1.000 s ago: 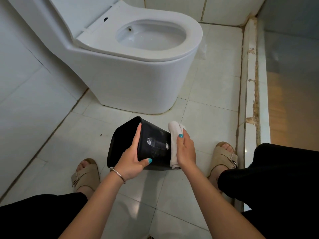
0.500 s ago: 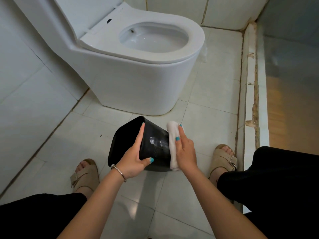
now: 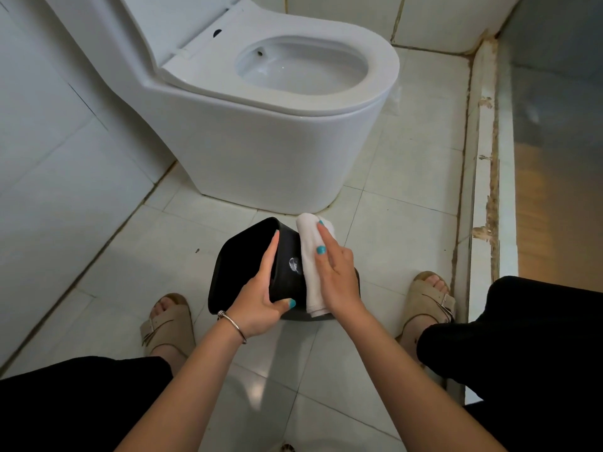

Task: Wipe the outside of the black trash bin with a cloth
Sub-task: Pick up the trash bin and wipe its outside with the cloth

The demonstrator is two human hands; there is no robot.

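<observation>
Mid-wipe: our left hand [image 3: 261, 298] grips the rim of the tilted bin [image 3: 287, 256], on the floor [image 3: 391, 230] before the toilet [image 3: 261, 151]. Our right hand [image 3: 336, 272], fingers straight, presses the cloth [image 3: 310, 282] against its side. Next we likely need to turn it to an unwiped face.

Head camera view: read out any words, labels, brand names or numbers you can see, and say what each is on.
No text can be read anywhere in this view.
black trash bin: a small whitish mark on its side beside the cloth; no letters can be made out in it.
toilet: no brand or label shows.
</observation>
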